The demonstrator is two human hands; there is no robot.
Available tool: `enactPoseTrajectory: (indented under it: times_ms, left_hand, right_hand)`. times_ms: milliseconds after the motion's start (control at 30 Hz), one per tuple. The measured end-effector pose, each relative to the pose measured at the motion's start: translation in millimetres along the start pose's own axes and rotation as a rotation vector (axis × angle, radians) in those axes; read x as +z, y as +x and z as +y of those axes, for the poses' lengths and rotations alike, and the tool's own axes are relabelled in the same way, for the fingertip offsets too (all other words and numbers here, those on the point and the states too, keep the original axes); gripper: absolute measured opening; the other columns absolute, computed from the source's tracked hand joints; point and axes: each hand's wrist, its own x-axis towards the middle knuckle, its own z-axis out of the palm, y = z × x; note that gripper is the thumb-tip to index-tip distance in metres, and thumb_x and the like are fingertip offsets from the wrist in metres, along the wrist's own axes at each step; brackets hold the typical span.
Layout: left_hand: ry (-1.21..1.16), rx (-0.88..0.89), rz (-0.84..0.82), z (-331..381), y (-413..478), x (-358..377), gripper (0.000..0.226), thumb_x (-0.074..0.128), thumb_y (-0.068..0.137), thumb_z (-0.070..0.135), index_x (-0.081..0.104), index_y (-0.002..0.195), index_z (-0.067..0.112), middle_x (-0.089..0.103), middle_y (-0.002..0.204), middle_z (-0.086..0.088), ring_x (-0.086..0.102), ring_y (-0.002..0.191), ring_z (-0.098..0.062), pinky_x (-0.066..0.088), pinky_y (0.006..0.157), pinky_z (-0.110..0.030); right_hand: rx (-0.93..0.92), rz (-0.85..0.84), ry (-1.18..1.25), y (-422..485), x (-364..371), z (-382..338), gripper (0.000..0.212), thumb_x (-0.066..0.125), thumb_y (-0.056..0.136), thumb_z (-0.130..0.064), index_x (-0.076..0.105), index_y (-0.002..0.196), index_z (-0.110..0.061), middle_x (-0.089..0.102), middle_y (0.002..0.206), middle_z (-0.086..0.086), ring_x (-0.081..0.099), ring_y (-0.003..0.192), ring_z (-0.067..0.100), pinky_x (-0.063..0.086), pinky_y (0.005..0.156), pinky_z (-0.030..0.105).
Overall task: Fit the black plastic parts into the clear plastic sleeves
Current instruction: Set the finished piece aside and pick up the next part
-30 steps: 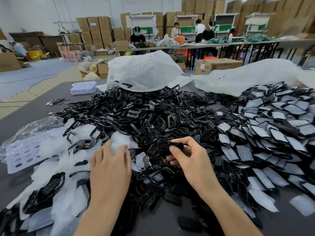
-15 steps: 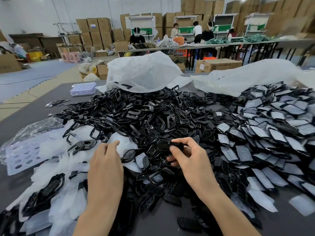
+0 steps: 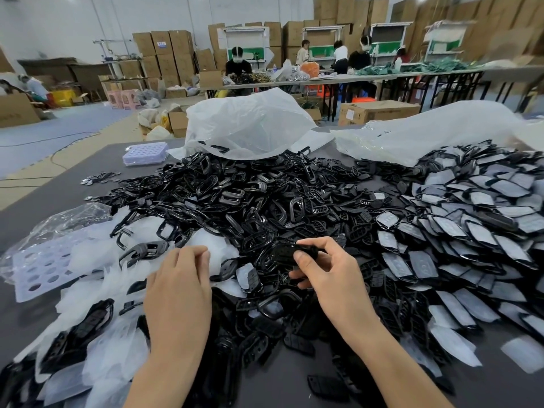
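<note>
A big heap of loose black plastic parts (image 3: 235,207) covers the middle of the dark table (image 3: 73,172). My right hand (image 3: 332,278) pinches one black part (image 3: 290,253) between thumb and fingers, just above the heap. To its left lies a pile of clear sleeves (image 3: 97,290). My left hand (image 3: 179,290) rests on that pile, palm down, with its curled fingertips bunched on one clear sleeve (image 3: 219,250); the thumb is hidden. Parts in sleeves (image 3: 471,231) lie spread in rows on the right.
Two white plastic bags (image 3: 250,125) (image 3: 426,134) lie at the back of the table. A small clear box (image 3: 145,153) stands back left. A perforated sheet in a clear bag (image 3: 38,269) lies at the left edge. People work at tables behind.
My left hand drew back and left across the sleeve pile, then shifted right again, fingertips now bunched on a sleeve. My right hand kept the black part almost still.
</note>
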Motion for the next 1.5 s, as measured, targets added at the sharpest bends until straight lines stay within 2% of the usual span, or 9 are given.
enactPoseTrajectory:
  times_ms: [200,400,633,833,967,1100,1233,1333,1500]
  left_hand:
    - [-0.542,-0.131,-0.082,17,0,-1,0.012,0.066,0.093,0.031,0.061,0.084,0.038,0.062,0.087,0.017,0.057,0.089,0.006,0.039,0.072,-0.004]
    - [-0.825,-0.150,-0.265,35,-7,1,0.018,0.068,0.093,0.020,0.068,0.100,0.036,0.046,0.068,0.016,0.043,0.058,0.001,0.037,0.059,-0.007]
    - [-0.952,-0.263,-0.350,34,-10,4,0.017,0.060,0.097,0.031,0.076,0.099,0.032,0.076,0.096,0.018,0.067,0.092,0.007,0.048,0.079,-0.008]
    - [-1.022,-0.418,-0.310,25,-7,9,0.025,0.057,0.098,0.044,0.071,0.093,0.025,0.073,0.086,-0.012,0.067,0.080,-0.021,0.053,0.088,-0.050]
    - [-0.925,-0.389,-0.264,22,-6,9,0.024,0.056,0.099,0.044,0.070,0.086,0.031,0.063,0.068,0.013,0.056,0.065,-0.002,0.050,0.075,-0.031]
    - [-0.850,-0.344,-0.226,24,-9,10,0.025,0.053,0.100,0.044,0.068,0.090,0.027,0.063,0.066,0.008,0.054,0.059,-0.002,0.044,0.061,-0.016]
    - [-0.895,-0.370,-0.214,28,-9,7,0.020,0.053,0.101,0.041,0.065,0.094,0.027,0.068,0.071,-0.009,0.063,0.059,-0.016,0.050,0.056,-0.020]
    - [-0.933,-0.377,-0.234,27,-9,8,0.005,0.060,0.099,0.031,0.063,0.099,0.028,0.072,0.083,-0.002,0.068,0.072,-0.017,0.051,0.066,-0.022]
    - [-0.845,-0.315,-0.260,26,-9,6,0.017,0.064,0.096,0.024,0.059,0.104,0.039,0.069,0.090,0.020,0.059,0.076,0.008,0.043,0.068,-0.008]
  right_hand:
    - [0.070,-0.042,0.205,2,-1,-5,0.016,0.071,0.094,-0.013,0.075,0.096,-0.029,0.079,0.091,0.005,0.077,0.084,0.019,0.058,0.068,0.022]
    - [0.175,-0.238,0.412,0,9,-1,0.020,0.083,0.078,-0.031,0.078,0.097,-0.028,0.077,0.103,0.003,0.069,0.101,0.014,0.053,0.101,0.032]
    - [0.208,-0.230,0.538,0,7,-3,0.024,0.084,0.073,-0.028,0.079,0.096,-0.022,0.077,0.106,0.010,0.074,0.095,0.020,0.058,0.080,0.026]
    - [0.204,-0.181,0.460,0,1,-6,0.024,0.077,0.079,-0.027,0.077,0.102,-0.021,0.077,0.106,0.010,0.074,0.090,0.017,0.058,0.077,0.026]
    - [0.168,-0.139,0.416,1,1,-6,0.019,0.077,0.076,-0.029,0.079,0.095,-0.029,0.078,0.106,0.006,0.072,0.099,0.019,0.054,0.092,0.029]
    - [0.129,-0.205,0.379,-2,2,-8,0.024,0.080,0.080,-0.037,0.076,0.102,-0.028,0.076,0.113,0.009,0.070,0.112,0.022,0.050,0.105,0.036]
    - [0.155,-0.270,0.348,-3,6,-8,0.017,0.078,0.082,-0.031,0.077,0.099,-0.030,0.077,0.108,0.005,0.071,0.103,0.014,0.053,0.098,0.028]
    - [0.161,-0.249,0.307,-3,6,-7,0.017,0.081,0.083,-0.032,0.077,0.099,-0.030,0.078,0.104,0.003,0.070,0.095,0.012,0.054,0.087,0.023]
    - [0.176,-0.162,0.281,-1,3,-4,0.011,0.073,0.092,-0.020,0.077,0.098,-0.029,0.075,0.096,0.005,0.063,0.087,0.021,0.050,0.090,0.038]
